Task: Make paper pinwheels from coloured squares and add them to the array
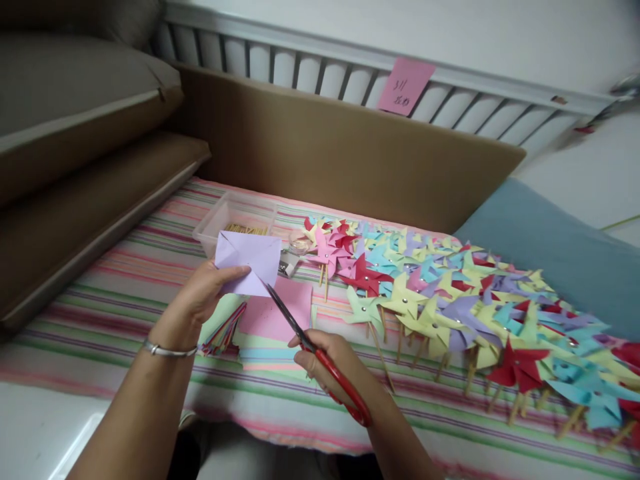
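My left hand [204,288] pinches a light purple paper square [247,253] by its left side, thumb on top. Slits or crease lines run in from the square's corners. In my right hand [325,363] are red-handled scissors [293,321], their dark blades pointing up and left. The blade tips meet the lower right corner of the square. Under the hands lie a pink paper sheet [280,308] and a stack of coloured paper [273,353]. Folded strips of coloured paper [225,331] sit just right of my left wrist.
A clear plastic box [213,223] holds thin wooden sticks [245,229]. Many finished paper pinwheels [410,297] on sticks cover the right side of the striped cloth [125,293]. A brown board [325,150] stands behind, with brown cushions [90,193] at left.
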### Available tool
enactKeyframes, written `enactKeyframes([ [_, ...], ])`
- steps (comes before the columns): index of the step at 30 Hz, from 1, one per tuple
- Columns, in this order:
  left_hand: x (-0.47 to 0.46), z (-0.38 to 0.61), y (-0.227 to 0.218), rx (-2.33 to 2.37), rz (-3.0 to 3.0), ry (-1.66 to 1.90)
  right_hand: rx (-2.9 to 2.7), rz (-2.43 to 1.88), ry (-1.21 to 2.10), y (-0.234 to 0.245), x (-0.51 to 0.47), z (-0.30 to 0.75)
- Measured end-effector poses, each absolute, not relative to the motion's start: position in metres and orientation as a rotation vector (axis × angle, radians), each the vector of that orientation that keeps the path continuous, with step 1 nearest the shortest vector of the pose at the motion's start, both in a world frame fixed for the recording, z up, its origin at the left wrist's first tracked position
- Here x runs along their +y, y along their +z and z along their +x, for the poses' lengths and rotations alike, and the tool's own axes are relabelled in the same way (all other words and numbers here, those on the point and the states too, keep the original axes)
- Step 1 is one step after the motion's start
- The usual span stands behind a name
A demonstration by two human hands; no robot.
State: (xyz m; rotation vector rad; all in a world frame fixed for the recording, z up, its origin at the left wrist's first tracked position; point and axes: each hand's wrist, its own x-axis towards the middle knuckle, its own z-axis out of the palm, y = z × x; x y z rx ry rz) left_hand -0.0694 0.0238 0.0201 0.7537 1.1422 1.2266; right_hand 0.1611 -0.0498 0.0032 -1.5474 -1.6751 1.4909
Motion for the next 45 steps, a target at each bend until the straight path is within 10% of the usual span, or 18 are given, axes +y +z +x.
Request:
enactKeyframes([
  [45, 0.019, -0.052, 0.024, 1.119, 0.828, 1.168, -1.766, -1.506, 1.381, 0.003, -0.045, 0.158],
])
